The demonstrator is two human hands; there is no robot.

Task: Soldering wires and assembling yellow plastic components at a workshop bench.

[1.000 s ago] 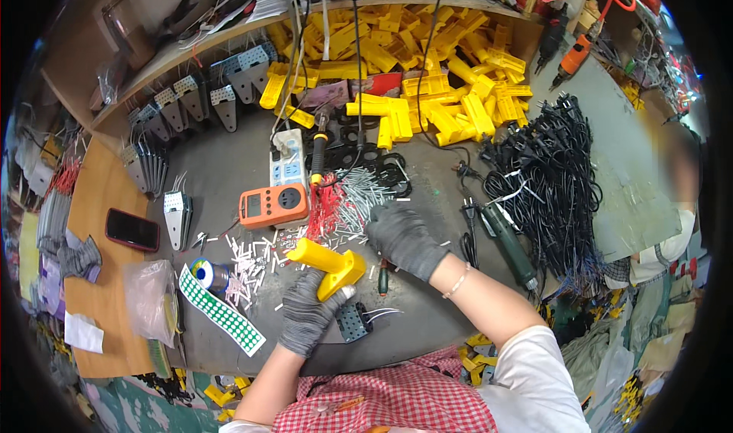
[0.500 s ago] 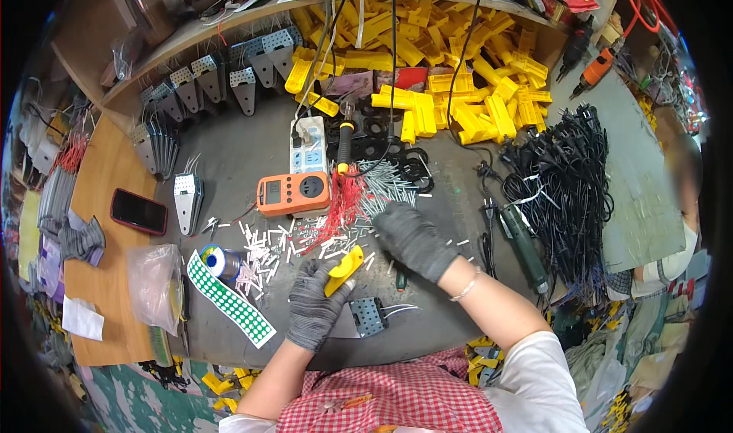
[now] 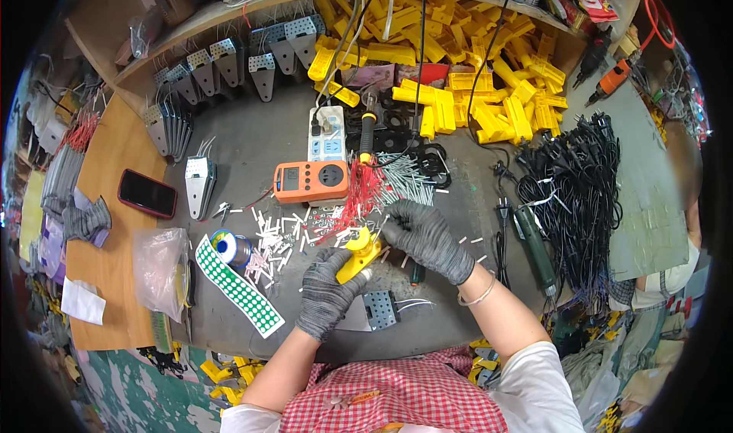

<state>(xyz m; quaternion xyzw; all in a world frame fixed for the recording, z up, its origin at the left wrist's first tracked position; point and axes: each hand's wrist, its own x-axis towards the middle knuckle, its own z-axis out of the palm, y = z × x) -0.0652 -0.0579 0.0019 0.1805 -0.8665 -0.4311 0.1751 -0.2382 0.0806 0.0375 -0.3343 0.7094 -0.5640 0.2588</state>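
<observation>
Two grey-gloved hands meet over a small yellow plastic housing (image 3: 357, 254) at the near middle of the dark workbench (image 3: 252, 147).

The left hand (image 3: 328, 294) wraps its fingers round the housing from below, gripping it; the right hand (image 3: 427, 239) curls in from the right, fingertips pinching at the part's top edge. Just beyond lie a bundle of red wires (image 3: 359, 196) and scattered white sleeves (image 3: 275, 238). An orange meter (image 3: 311, 181) sits farther back, a strip of green dot stickers (image 3: 237, 286) to the left.
</observation>
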